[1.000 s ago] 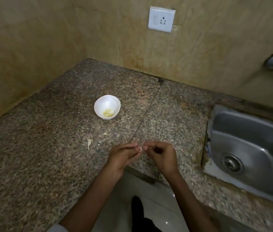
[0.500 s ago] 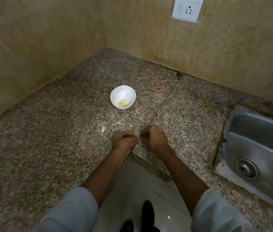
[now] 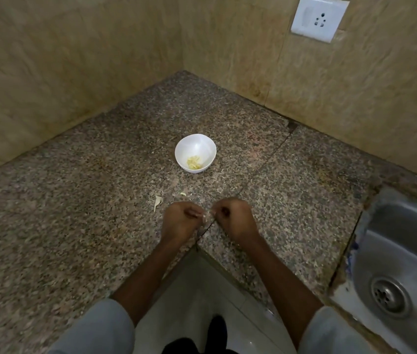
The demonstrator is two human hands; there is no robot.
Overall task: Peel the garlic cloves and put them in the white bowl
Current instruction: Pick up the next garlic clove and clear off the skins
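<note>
White and barely visible, a garlic clove seems pinched between curled fingers where left hand meets right hand, low over the near surface, so peel scraps land short of the white bowl beyond.

Head camera looks steeply down, close above the corner countertop.
</note>
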